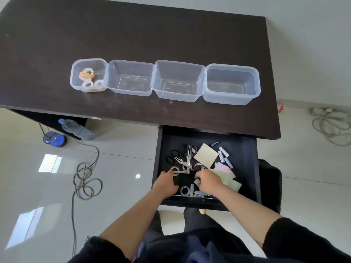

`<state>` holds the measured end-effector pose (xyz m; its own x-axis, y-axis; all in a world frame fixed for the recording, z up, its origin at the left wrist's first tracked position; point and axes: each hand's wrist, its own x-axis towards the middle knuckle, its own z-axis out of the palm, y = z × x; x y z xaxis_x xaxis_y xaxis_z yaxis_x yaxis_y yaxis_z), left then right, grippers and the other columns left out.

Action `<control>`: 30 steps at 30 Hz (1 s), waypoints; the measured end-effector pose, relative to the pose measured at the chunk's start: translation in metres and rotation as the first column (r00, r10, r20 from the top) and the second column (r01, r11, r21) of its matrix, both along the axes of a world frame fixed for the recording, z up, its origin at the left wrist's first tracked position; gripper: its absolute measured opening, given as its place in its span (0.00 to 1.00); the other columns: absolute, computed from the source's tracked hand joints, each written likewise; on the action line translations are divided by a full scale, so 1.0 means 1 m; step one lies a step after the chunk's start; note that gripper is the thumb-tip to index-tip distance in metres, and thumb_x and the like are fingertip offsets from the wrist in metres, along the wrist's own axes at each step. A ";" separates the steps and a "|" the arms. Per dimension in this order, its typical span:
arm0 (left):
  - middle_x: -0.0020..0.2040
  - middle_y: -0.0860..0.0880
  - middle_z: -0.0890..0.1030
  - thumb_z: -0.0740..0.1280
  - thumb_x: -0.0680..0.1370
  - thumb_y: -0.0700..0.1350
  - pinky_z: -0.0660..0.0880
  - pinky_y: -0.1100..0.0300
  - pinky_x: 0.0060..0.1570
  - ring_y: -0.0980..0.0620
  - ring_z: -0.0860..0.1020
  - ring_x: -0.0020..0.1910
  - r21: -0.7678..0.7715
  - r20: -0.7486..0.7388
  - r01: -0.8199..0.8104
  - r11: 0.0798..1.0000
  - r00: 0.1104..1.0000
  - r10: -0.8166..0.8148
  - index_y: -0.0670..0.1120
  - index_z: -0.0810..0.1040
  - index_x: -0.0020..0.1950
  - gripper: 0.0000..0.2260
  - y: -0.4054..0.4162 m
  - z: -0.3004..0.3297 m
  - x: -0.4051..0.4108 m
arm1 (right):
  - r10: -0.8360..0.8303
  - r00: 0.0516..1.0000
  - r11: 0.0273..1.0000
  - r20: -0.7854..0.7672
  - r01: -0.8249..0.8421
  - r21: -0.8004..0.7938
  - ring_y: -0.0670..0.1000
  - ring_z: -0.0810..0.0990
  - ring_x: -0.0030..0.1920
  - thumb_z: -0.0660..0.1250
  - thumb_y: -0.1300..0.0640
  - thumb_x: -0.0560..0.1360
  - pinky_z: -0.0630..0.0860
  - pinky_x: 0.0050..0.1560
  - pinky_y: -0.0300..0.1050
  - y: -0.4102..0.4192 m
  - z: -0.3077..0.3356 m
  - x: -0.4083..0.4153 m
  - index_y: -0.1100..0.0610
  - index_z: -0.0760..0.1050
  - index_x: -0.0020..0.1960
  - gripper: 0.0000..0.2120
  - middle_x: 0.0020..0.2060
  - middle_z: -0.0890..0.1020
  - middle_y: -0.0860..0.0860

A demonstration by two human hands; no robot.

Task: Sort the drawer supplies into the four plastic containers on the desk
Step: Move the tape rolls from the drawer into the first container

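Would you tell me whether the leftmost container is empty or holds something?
Not empty: the leftmost container holds several tape rolls; the other three look empty.

Open drawer: scissors, tape rolls, and paper pads crowd the floor; a bare patch lies at the rear. Worktop behind the four containers is unobstructed.

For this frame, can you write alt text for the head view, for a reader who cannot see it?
Both hands, left hand and right hand, reach into an open drawer of scissors, tape rolls and paper pads. On the dark desk above, four clear containers stand in a row; only the leftmost container holds tape rolls.
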<state>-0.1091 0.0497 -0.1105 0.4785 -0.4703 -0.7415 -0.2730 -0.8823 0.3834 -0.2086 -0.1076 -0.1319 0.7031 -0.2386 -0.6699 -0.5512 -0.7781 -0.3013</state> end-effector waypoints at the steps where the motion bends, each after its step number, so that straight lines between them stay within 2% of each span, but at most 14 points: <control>1: 0.62 0.41 0.72 0.69 0.74 0.47 0.75 0.52 0.60 0.43 0.76 0.58 0.009 -0.006 -0.016 1.000 1.000 0.016 0.45 0.65 0.71 0.27 -0.003 -0.003 -0.003 | 0.028 1.000 1.000 0.012 -0.028 -0.013 0.56 0.77 0.56 0.61 0.62 0.74 0.74 0.47 0.45 -0.003 -0.003 0.000 0.51 0.77 0.60 0.17 0.56 0.79 0.53; 4: 0.63 0.41 0.71 0.69 0.74 0.47 0.76 0.51 0.58 0.43 0.77 0.56 0.018 0.012 -0.094 0.995 0.996 0.093 0.48 0.64 0.70 0.27 -0.007 -0.011 -0.011 | 0.097 0.992 0.995 0.085 -0.094 -0.039 0.55 0.76 0.55 0.61 0.61 0.74 0.74 0.48 0.46 -0.010 -0.007 -0.001 0.51 0.77 0.60 0.17 0.55 0.76 0.52; 9: 0.62 0.43 0.72 0.73 0.71 0.46 0.78 0.51 0.50 0.44 0.79 0.50 0.018 0.073 -0.232 0.972 0.970 0.230 0.48 0.64 0.65 0.26 -0.011 -0.021 -0.017 | 0.029 0.975 1.000 0.219 -0.028 -0.008 0.53 0.78 0.49 0.59 0.60 0.77 0.71 0.40 0.44 -0.028 -0.014 0.004 0.55 0.76 0.56 0.10 0.53 0.76 0.49; 14: 0.61 0.44 0.72 0.79 0.65 0.52 0.78 0.50 0.49 0.44 0.78 0.55 0.033 0.102 -0.308 0.951 0.947 0.303 0.48 0.62 0.65 0.36 -0.017 -0.027 -0.021 | 0.126 0.970 0.992 0.206 -0.128 -0.005 0.55 0.78 0.51 0.56 0.63 0.77 0.76 0.45 0.50 -0.044 -0.018 0.023 0.53 0.75 0.59 0.15 0.53 0.76 0.49; 18: 0.63 0.45 0.69 0.81 0.60 0.55 0.78 0.48 0.50 0.44 0.76 0.58 0.072 0.086 -0.282 0.957 0.957 0.276 0.51 0.60 0.68 0.44 -0.018 -0.029 -0.022 | 0.189 0.965 0.980 0.180 -0.197 0.023 0.55 0.77 0.54 0.60 0.65 0.74 0.77 0.47 0.51 -0.054 -0.022 0.039 0.52 0.76 0.60 0.18 0.56 0.75 0.49; 21: 0.64 0.44 0.67 0.81 0.60 0.54 0.77 0.47 0.54 0.42 0.73 0.61 0.131 0.101 -0.196 0.972 0.978 0.183 0.51 0.58 0.71 0.47 -0.020 -0.030 -0.025 | 0.318 0.940 0.945 0.124 -0.324 0.035 0.53 0.75 0.57 0.61 0.67 0.73 0.77 0.47 0.49 -0.059 -0.024 0.047 0.49 0.74 0.63 0.22 0.57 0.76 0.49; 24: 0.64 0.44 0.68 0.79 0.64 0.48 0.77 0.49 0.52 0.42 0.74 0.59 0.152 0.144 -0.174 0.973 0.978 0.152 0.51 0.57 0.72 0.43 -0.021 -0.031 -0.027 | 0.393 0.914 0.916 0.099 -0.399 0.050 0.53 0.75 0.55 0.63 0.63 0.73 0.73 0.43 0.45 -0.062 -0.024 0.052 0.48 0.72 0.65 0.22 0.55 0.76 0.50; 26: 0.63 0.43 0.69 0.77 0.67 0.45 0.77 0.52 0.47 0.43 0.77 0.54 0.152 0.161 -0.182 0.972 0.974 0.157 0.51 0.57 0.71 0.39 -0.022 -0.031 -0.027 | 0.403 0.910 0.910 0.094 -0.410 0.069 0.54 0.77 0.51 0.66 0.60 0.73 0.73 0.40 0.45 -0.063 -0.024 0.054 0.47 0.71 0.66 0.22 0.52 0.77 0.51; 28: 0.61 0.42 0.71 0.74 0.70 0.43 0.76 0.54 0.42 0.43 0.79 0.50 0.142 0.163 -0.189 0.972 0.973 0.165 0.50 0.58 0.71 0.36 -0.023 -0.030 -0.027 | 0.412 0.905 0.903 0.103 -0.421 0.085 0.54 0.79 0.48 0.68 0.57 0.73 0.70 0.39 0.44 -0.062 -0.023 0.054 0.47 0.70 0.67 0.23 0.49 0.79 0.51; 30: 0.59 0.41 0.73 0.71 0.72 0.41 0.76 0.54 0.41 0.43 0.79 0.49 0.127 0.159 -0.208 0.970 0.969 0.187 0.48 0.59 0.71 0.31 -0.023 -0.029 -0.026 | 0.421 0.897 0.896 0.133 -0.434 0.095 0.53 0.78 0.45 0.69 0.56 0.73 0.70 0.39 0.42 -0.061 -0.024 0.052 0.47 0.70 0.66 0.22 0.44 0.79 0.50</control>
